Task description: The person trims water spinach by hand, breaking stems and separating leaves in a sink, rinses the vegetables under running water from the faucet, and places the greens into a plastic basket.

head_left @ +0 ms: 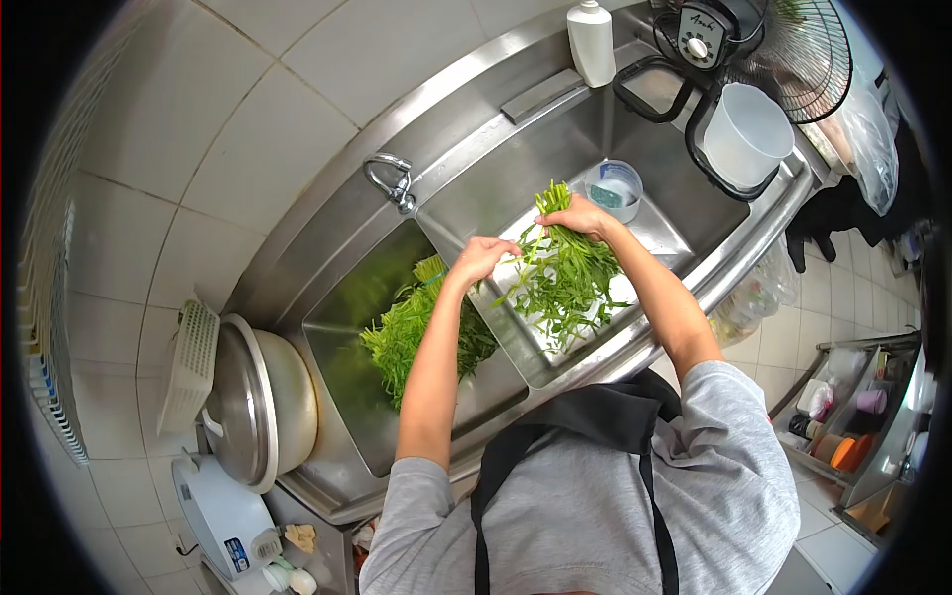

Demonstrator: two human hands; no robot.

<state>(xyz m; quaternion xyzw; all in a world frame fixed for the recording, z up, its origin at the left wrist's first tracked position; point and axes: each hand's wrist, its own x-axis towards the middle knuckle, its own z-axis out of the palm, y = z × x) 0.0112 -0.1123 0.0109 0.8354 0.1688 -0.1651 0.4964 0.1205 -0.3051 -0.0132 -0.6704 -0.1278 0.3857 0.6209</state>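
A bunch of leafy greens hangs upside down from my right hand [578, 218], its cut stems poking up above the fingers and its leaves [570, 288] spreading over the right sink basin. Just left of the bunch, my left hand [483, 260] pinches a thin green stem near the divider between the basins. More greens [412, 332] lie heaped in the left basin, under and beside my left forearm. Behind my right hand, a clear round tub [614, 190] sits in the right basin.
A faucet [393, 184] stands at the sink's back edge. A white bottle [592, 45], a translucent container [746, 134] and a fan [793, 59] are at the upper right. To the left are a large lidded pot [243, 402] and a white basket [188, 367].
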